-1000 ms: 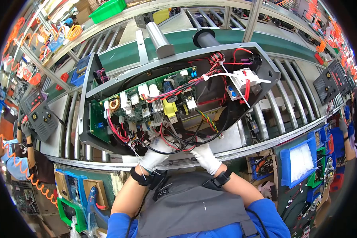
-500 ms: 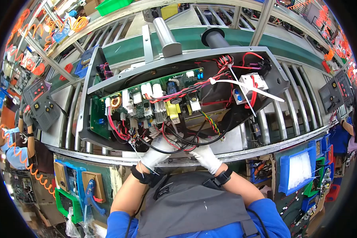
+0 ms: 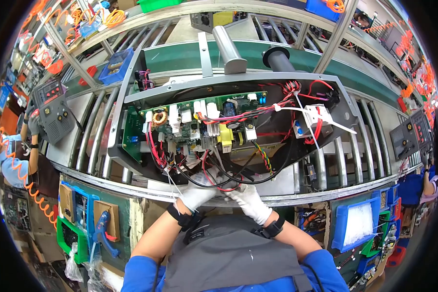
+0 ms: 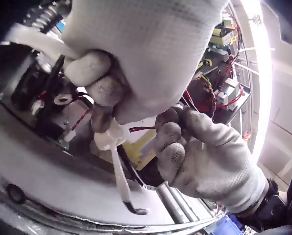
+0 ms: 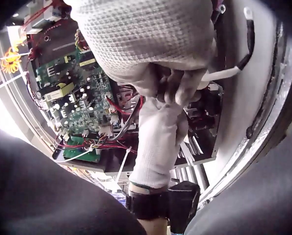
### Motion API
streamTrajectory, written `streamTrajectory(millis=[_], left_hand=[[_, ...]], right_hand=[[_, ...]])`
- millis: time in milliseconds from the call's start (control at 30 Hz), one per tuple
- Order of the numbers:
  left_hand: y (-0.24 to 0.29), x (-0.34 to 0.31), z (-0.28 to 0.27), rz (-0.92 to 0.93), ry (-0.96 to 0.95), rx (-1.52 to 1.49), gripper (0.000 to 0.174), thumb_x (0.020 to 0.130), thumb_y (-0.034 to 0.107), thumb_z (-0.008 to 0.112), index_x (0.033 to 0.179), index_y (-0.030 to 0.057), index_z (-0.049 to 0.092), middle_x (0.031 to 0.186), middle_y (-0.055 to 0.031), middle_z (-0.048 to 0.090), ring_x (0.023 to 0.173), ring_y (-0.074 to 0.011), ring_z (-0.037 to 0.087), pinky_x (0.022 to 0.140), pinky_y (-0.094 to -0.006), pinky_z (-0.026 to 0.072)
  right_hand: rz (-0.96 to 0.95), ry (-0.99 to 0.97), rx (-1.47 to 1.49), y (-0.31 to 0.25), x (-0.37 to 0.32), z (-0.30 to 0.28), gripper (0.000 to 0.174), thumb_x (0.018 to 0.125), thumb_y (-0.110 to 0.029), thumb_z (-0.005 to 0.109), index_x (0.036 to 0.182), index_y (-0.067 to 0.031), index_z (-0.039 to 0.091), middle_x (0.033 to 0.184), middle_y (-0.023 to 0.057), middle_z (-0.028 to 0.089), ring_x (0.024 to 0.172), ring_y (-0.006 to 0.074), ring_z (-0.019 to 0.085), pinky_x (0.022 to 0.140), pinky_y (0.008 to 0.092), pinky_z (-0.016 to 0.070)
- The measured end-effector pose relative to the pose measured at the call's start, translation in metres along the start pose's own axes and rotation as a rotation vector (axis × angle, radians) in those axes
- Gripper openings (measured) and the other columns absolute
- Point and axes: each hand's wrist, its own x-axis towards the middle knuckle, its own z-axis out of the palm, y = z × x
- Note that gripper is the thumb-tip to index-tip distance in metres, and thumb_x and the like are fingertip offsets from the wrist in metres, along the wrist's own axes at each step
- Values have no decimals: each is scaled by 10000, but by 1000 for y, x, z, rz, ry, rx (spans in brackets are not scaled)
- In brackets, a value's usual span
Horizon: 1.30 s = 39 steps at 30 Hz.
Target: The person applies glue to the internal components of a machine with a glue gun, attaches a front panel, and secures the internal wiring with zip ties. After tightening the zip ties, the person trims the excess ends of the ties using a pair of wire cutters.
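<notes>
An opened grey metal case [image 3: 348,104] holds a green circuit board [image 3: 134,129] and many wires. At its near edge, my gloved left hand [image 3: 199,192] and right hand [image 3: 250,203] work close together. In the left wrist view, the left hand [image 4: 141,54] curls its fingers round a white-sleeved cable [image 4: 119,169] with a dark end hanging below. The right hand [image 4: 209,161] has curled fingertips where red wires [image 4: 142,129] enter. From the right wrist, the right hand [image 5: 146,39] covers the left fingertips; the white-sleeved cable [image 5: 222,74] ends in a ring terminal [image 5: 248,13].
Metal rollers [image 3: 338,163] run under the case, with a green belt [image 3: 170,57] behind. A blue bin of white ties [image 3: 359,226] stands right; a blue-handled tool [image 3: 102,233] lies left. Another person's gloved hand [image 3: 34,124] is at a black unit [image 3: 56,114].
The head view has shifted, so the case appears farther right and slightly lower. Both hands stay at its near edge, and the right fingers sit a little closer to the left hand.
</notes>
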Motion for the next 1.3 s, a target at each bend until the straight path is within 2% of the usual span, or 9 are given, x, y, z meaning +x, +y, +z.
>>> streamTrajectory(millis=[200, 333, 467, 533, 600, 733, 867, 967, 1300], left_hand=[[-7, -9, 21, -165, -29, 176, 266, 852, 295, 556, 1019, 94, 605, 921, -136, 652, 828, -338, 636, 685, -428, 509], [1, -6, 33, -240, 28, 192, 249, 841, 284, 550, 990, 100, 627, 854, -144, 664, 813, -342, 643, 677, -432, 512], [3, -10, 38, -259, 87, 101, 244, 875, 278, 507, 950, 77, 624, 869, -159, 671, 823, -349, 649, 684, -439, 522], [-4, -12, 44, -339, 54, 25, 254, 868, 249, 529, 1039, 85, 619, 903, -160, 670, 856, -354, 643, 720, -435, 518], [2, -13, 42, -221, 166, -102, 283, 880, 306, 538, 976, 59, 636, 896, -161, 659, 897, -361, 615, 757, -413, 495], [-9, -15, 51, -257, 120, -141, 281, 923, 329, 506, 1035, 118, 655, 938, -140, 660, 907, -354, 609, 766, -411, 487], [-4, -20, 45, -299, -36, -67, 240, 887, 198, 540, 1081, 96, 639, 1018, -175, 653, 965, -363, 602, 790, -405, 494], [-41, -16, 104, -247, 291, -698, 256, 867, 107, 543, 1100, 52, 635, 1055, -135, 668, 1010, -308, 616, 858, -372, 490], [-30, -18, 90, -293, 305, -707, 232, 870, 112, 553, 1079, 53, 635, 1042, -136, 666, 981, -311, 625, 820, -369, 504]], right_hand=[[-230, -5, 266, 26, 21, -18, 238, 920, -109, 600, 1126, 9, 587, 1032, 75, 654, 855, 108, 609, 719, 258, 516], [-70, -60, 353, -2, 9, -14, 239, 934, -123, 593, 1161, -51, 585, 1095, 26, 632, 901, 101, 592, 725, 242, 514], [-419, 35, -311, -5, 1, -23, 187, 924, -128, 572, 1060, -21, 643, 1054, 72, 640, 904, 173, 606, 827, 342, 489], [-385, 132, -458, 15, 7, -34, 233, 908, -187, 574, 1042, -11, 647, 1056, 100, 645, 933, 211, 600, 882, 364, 456], [23, -84, -680, 11, 12, -34, 269, 918, -225, 555, 1063, -14, 638, 1078, 124, 645, 983, 214, 588, 905, 338, 443], [-398, -214, -736, 53, 46, -30, 303, 909, -221, 542, 1153, -51, 601, 1085, 147, 645, 1009, 272, 593, 889, 354, 455], [-345, -188, -1110, 22, 33, -13, 379, 865, -120, 506, 1239, -76, 549, 1271, 161, 557, 1127, 342, 547, 951, 378, 444], [-402, -164, -1098, 56, 47, -21, 426, 852, -94, 477, 1276, -97, 525, 1307, 170, 525, 1154, 361, 521, 962, 397, 444], [-632, -81, -1081, 57, 41, -21, 374, 865, -107, 462, 1229, -71, 542, 1248, 199, 549, 1103, 379, 545, 917, 429, 465]])
